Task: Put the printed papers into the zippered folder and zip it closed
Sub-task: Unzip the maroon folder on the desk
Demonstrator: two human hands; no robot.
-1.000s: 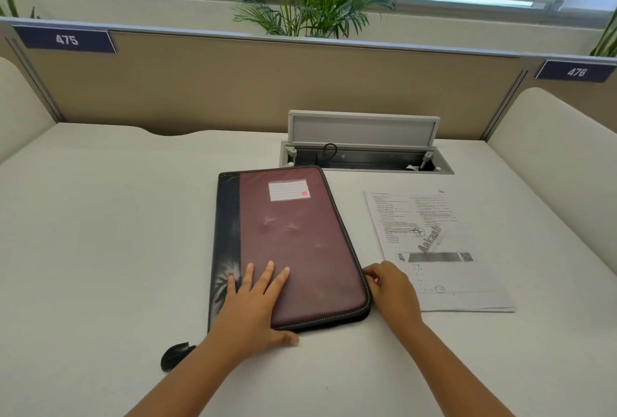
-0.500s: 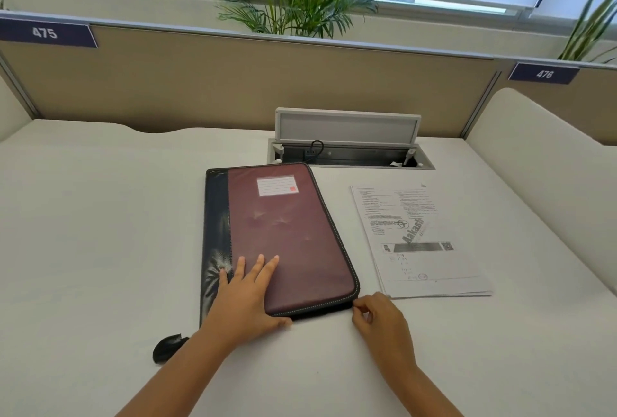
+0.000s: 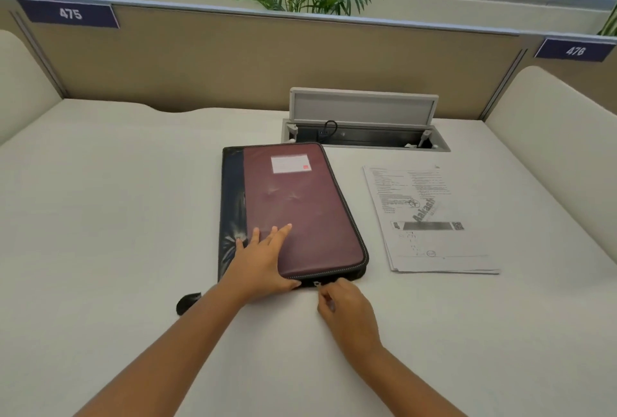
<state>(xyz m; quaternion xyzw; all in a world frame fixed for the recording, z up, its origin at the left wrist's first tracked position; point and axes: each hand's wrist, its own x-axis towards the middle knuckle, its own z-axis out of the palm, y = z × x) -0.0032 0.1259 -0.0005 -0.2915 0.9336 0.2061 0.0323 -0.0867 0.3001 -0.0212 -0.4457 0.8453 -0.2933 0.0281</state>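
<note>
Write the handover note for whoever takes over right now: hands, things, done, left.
Left hand: flat on the near part of the zippered folder, pressing it down.
Right hand: fingers pinching the zipper pull at the folder's near edge.
Printed papers: stacked on the desk, right of the folder, untouched.
Done: nothing filed; folder lies flat and closed.
Left: unzip fully, open it, put papers in, zip it closed.

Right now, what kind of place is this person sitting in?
Probably an office or study hall with numbered desks: a partition carries seat tags 475 and 476, and the white desk has an open cable box.
</note>
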